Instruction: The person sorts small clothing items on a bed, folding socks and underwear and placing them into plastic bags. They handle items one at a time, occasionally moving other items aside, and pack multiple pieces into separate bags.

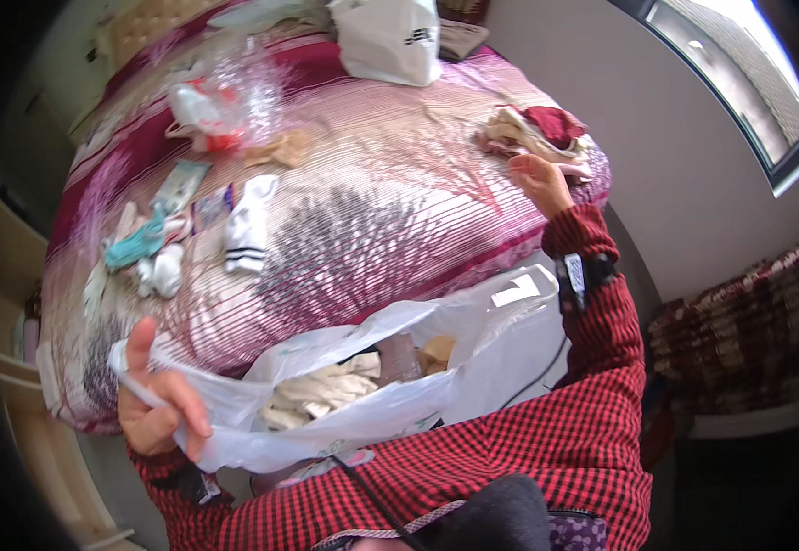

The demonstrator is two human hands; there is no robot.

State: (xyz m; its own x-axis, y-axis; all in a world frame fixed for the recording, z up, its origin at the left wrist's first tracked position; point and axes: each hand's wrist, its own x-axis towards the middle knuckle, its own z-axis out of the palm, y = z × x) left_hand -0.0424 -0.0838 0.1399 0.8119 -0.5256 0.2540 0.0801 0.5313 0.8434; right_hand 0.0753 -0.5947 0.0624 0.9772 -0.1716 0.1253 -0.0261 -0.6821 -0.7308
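My left hand (165, 406) has a handle of the white plastic bag (392, 406) hooked around it, with the index finger raised. The bag gapes at the bed's near edge; inside lie cream cloth (324, 389) and a tan item (437, 352). My right hand (541, 180) is at the near side of a pile of crumpled cream and pink cloth (523, 131) with a dark red cloth (556, 125) on top, at the bed's right; whether its fingers grip any of it cannot be told. A white sock with dark stripes (251, 224) lies on the bed between the hands.
On the bed's left are a teal sock (136, 241), white balled socks (160, 271) and small packets (212, 208). Farther back lie clear plastic wrapping (255, 89), a tan cloth (279, 150) and a standing white bag (389, 41). A wall and window (737, 89) are at the right.
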